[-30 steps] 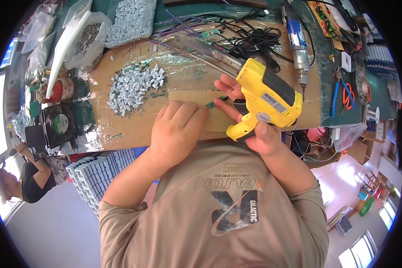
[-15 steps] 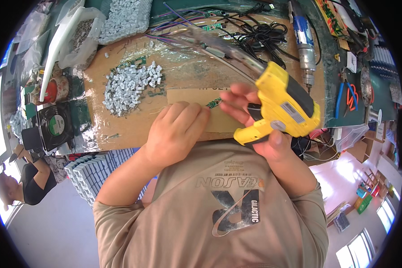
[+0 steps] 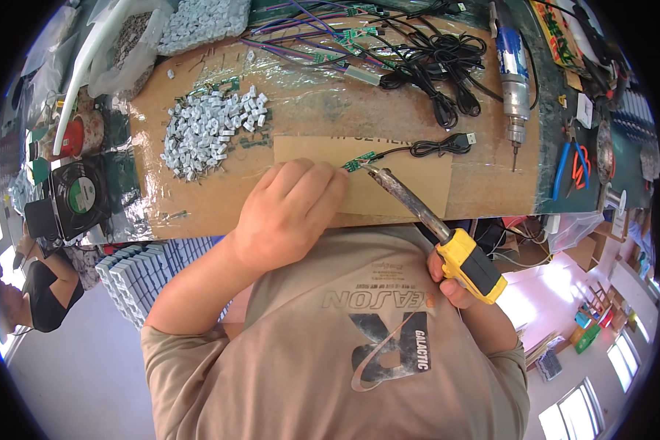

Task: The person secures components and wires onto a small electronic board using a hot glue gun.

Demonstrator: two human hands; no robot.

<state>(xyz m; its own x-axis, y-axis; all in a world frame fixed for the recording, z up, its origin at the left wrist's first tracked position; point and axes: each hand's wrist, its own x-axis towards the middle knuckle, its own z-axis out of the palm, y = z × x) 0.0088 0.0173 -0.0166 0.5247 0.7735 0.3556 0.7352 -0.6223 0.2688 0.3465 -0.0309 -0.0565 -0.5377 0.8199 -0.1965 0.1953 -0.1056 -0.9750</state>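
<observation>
My left hand (image 3: pixel 284 209) is closed, its fingertips pinched at the left end of a small green circuit board (image 3: pixel 359 162). From the board's right end a coiled black USB cable (image 3: pixel 429 147) runs to its plug. Both lie over a flat piece of cardboard (image 3: pixel 418 192). In my right hand (image 3: pixel 453 284) is the yellow handle of a soldering gun (image 3: pixel 471 265). Its long metal barrel slants up and left, and the tip is at the board's right end; whether they touch I cannot tell. My left fingers hide part of the board.
A pile of small white connectors (image 3: pixel 207 132) lies at left, near a black fan (image 3: pixel 82 196). Black cables (image 3: pixel 447 62) with boards and coloured wires lie at the back. An electric screwdriver (image 3: pixel 515 84) and blue-handled pliers (image 3: pixel 562 170) are at right. Another person (image 3: pixel 40 293) is far left.
The soldering gun has swung down, its tip moving from the back of the table to the board. My right hand is lower and wrapped round the handle. The cable beside the board now shows.
</observation>
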